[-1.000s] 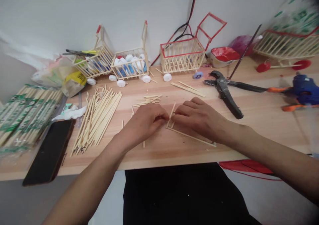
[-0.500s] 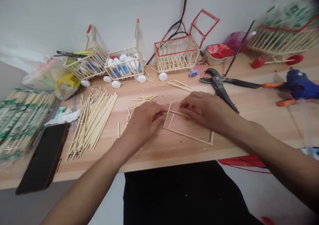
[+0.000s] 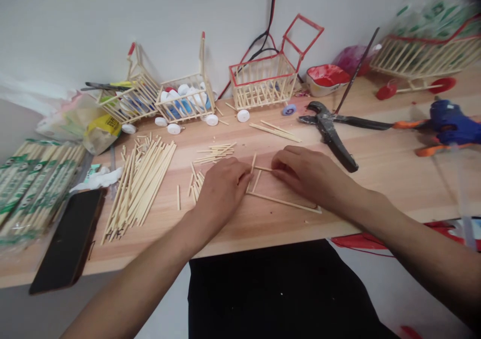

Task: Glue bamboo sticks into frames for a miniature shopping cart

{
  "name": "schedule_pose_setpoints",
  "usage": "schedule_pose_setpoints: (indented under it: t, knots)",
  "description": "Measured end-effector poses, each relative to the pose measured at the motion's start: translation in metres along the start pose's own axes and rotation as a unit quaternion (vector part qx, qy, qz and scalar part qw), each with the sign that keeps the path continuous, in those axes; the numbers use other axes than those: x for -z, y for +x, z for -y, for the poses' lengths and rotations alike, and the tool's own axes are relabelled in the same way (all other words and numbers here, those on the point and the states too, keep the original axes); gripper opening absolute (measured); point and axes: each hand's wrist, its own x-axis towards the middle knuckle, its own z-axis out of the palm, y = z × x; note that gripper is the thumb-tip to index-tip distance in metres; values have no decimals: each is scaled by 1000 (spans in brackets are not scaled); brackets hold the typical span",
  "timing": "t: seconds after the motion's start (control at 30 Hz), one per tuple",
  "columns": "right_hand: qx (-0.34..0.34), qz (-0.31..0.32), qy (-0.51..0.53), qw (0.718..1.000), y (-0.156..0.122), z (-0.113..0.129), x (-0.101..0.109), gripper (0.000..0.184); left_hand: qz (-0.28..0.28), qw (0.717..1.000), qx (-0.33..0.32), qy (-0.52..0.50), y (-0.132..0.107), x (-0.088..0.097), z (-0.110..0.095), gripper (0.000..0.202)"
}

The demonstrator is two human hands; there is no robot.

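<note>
A flat frame of thin wooden sticks [image 3: 282, 201] lies on the wooden table [image 3: 263, 224] in front of me. My left hand [image 3: 221, 191] rests on the table at the frame's left end, fingers curled and pinched on a short upright stick [image 3: 252, 167]. My right hand [image 3: 311, 176] lies over the frame's top side, fingertips pressed on a short cross stick [image 3: 263, 168]. The far right corner of the frame is hidden under my right wrist.
A heap of long sticks [image 3: 141, 186] and short cut pieces [image 3: 216, 152] lie to the left. Small stick carts [image 3: 263, 81] stand along the wall. Black pliers [image 3: 330, 131], a blue glue gun [image 3: 449, 123], a black phone [image 3: 63, 239] and packed chopsticks [image 3: 26, 189] surround the work spot.
My hands first moved apart, showing the stick frame, then closed in again on its upper left corner. The view shifted slightly.
</note>
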Motion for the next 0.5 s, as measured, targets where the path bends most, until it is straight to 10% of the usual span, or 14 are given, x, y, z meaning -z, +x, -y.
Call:
schedule_pose_setpoints:
  t: [0.5]
  knots:
    - [-4, 3, 4, 1000, 0, 3, -2, 10, 20, 999, 41, -25, 4, 0, -2, 7]
